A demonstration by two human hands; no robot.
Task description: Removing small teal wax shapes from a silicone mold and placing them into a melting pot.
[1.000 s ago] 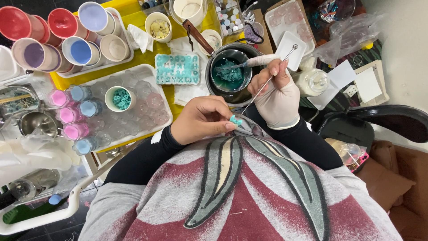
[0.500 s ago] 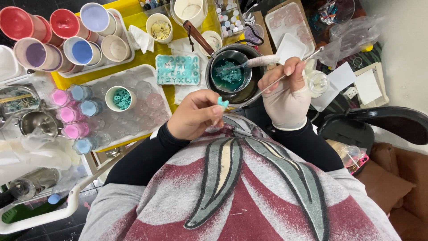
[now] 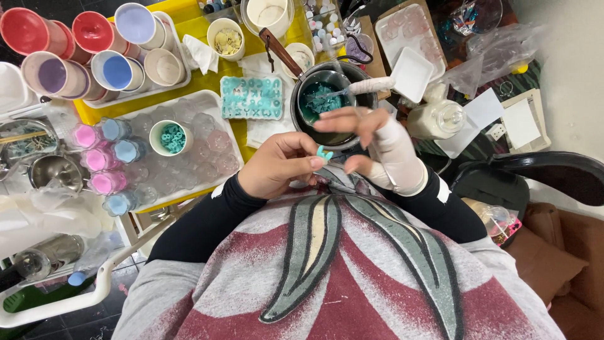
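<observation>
My bare left hand (image 3: 277,165) pinches a small teal cast piece (image 3: 324,153) between thumb and fingertips, close to my chest. My right hand (image 3: 382,146), in a white glove, is right beside it with its fingers spread toward the left over the rim of a dark metal pot (image 3: 327,104) of teal liquid. Its thumb curls near the teal piece. I cannot make out whether it holds the thin wire tool. A stirrer with a white-wrapped handle (image 3: 372,85) rests in the pot.
A teal letter mould (image 3: 250,97) lies left of the pot on the yellow table (image 3: 207,79). A clear tray (image 3: 207,160) holds a cup of teal pieces (image 3: 171,137) and pink and blue moulds. Coloured cups (image 3: 94,50) stand far left; a white dish (image 3: 412,72) and bottle (image 3: 440,116) are on the right.
My right hand has dropped from the pot's right side and turned its fingers leftward; the long wire it held is no longer plainly visible. My left hand stays put with the teal piece.
</observation>
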